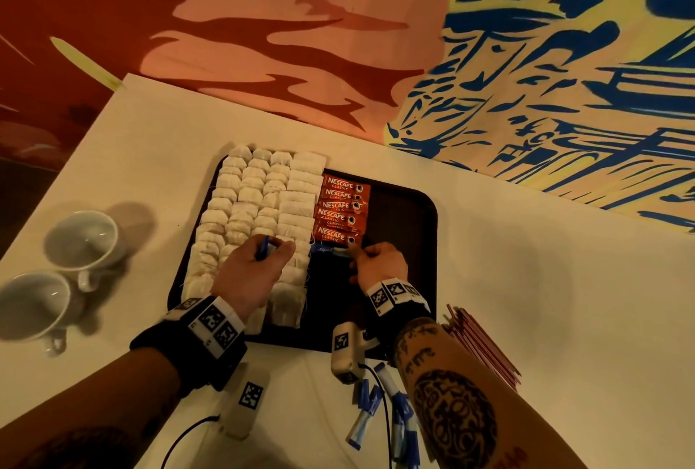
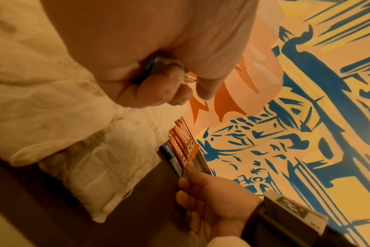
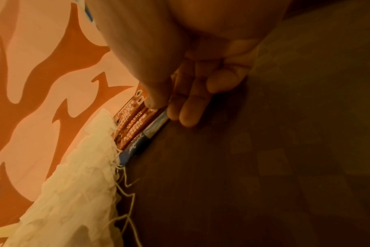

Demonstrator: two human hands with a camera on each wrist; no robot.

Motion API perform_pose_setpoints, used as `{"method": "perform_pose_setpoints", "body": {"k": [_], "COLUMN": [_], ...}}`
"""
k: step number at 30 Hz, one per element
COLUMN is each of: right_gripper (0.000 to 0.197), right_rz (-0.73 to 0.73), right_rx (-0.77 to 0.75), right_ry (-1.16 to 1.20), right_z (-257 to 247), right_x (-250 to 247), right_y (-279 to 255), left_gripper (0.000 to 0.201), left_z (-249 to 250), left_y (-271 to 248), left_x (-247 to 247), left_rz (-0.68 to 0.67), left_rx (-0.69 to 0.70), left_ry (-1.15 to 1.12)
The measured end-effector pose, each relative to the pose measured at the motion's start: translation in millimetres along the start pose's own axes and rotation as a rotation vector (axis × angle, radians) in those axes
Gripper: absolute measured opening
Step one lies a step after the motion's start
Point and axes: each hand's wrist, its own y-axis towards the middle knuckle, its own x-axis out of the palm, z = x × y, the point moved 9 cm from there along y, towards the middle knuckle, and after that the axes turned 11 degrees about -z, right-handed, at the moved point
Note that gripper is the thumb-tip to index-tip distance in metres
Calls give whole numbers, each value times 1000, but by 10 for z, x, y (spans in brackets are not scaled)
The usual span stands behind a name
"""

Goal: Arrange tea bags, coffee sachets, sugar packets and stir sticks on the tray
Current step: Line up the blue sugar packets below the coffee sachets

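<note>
A black tray (image 1: 406,212) holds rows of white tea bags (image 1: 259,205) on its left half. Beside them runs a column of red coffee sachets (image 1: 340,210). Just below that column lies a blue sugar packet (image 1: 327,251), flat on the tray. My right hand (image 1: 355,254) pinches that packet's right end between thumb and fingers (image 3: 188,115), and the same blue packet (image 3: 137,145) shows in the right wrist view. My left hand (image 1: 274,248) hovers over the tea bags, curled round a few more blue sugar packets (image 1: 264,247), whose crumpled ends (image 2: 169,65) peek from the fist.
Two white cups (image 1: 81,239) stand on the table left of the tray. A bundle of red stir sticks (image 1: 485,348) lies by the tray's near right corner. Loose blue sugar packets (image 1: 380,412) lie on the table under my right forearm. The tray's right half (image 1: 398,261) is bare.
</note>
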Motion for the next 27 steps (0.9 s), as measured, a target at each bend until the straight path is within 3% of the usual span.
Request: {"method": "perform_pose_setpoints", "body": {"k": [5,9,13,17,20,24,27], "right_gripper": [29,26,17,17,15,14,13], "right_rz": [18,27,-148,-288,-299,-317,-273], "right_rx": [4,-79,-295,-461,-476,-427,-422], "right_ry": [-14,-10,-37,-79,-25,168,269], "right_z": [36,-34,-251,-403,-418,-389,-381], "right_x": [-70,-113,81,243,186,0,-143], "right_y": [-80,-224,-485,-719,-796,-877,-910], "left_gripper": [13,18,15,11,27,14,17], "left_z": [-9,-15,57,235,373,477,433], "left_y": [-14,-50,-95,-159,-253,-363,-368], "left_x": [104,260,447,589,667,721,721], "left_rz": [-43,-126,-197,-236,-243,-254,-257], "left_rx": [-21,-90,-39,82,148,206,155], "left_ry": [-143,-322,-223,71,155,121,-48]}}
